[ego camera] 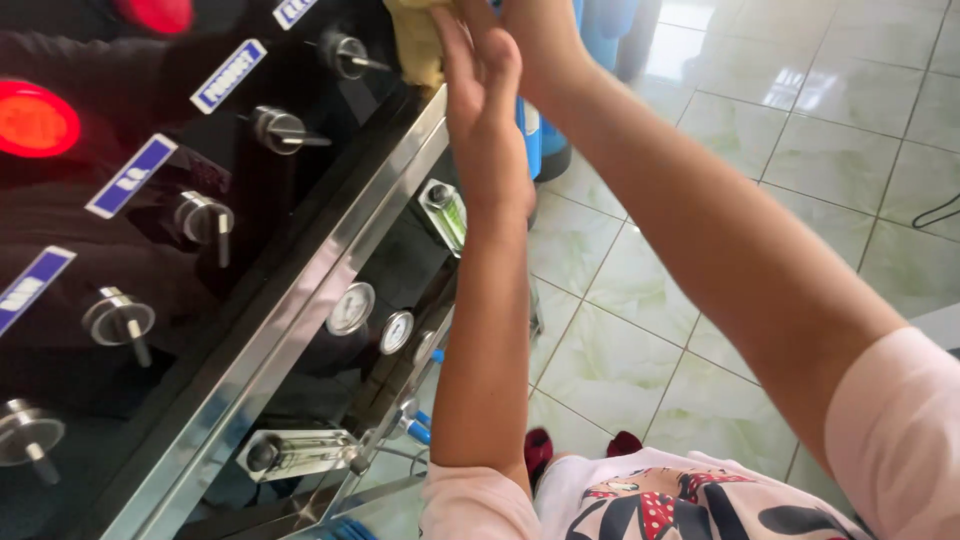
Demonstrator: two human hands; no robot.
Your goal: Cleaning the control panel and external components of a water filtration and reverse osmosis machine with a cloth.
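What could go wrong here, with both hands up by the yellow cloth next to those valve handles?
1. The cloth sits right beside a valve handle; it might snag on the lever or nudge it.
2. The left hand reaches over the steel edge; the forearm may scrape it.
3. The floor tiles look glossy, so footing while reaching may be unsure.

The left hand (485, 110) and the right hand (540, 40) are side by side at the top of the view, both on a folded yellow cloth (415, 40) that lies at the far end of the glossy black control panel (200, 270). On this panel five round metal knobs (205, 218) stand in a row, each with a small rectangular blue label (132, 175) to its left. A long steel edge rail (300, 300) borders the panel on the right. Under the rail are two round dial gauges (351, 308) and, nearer, a clear flow tube (295, 452). The pale tiled floor (800, 130) lies to the right.
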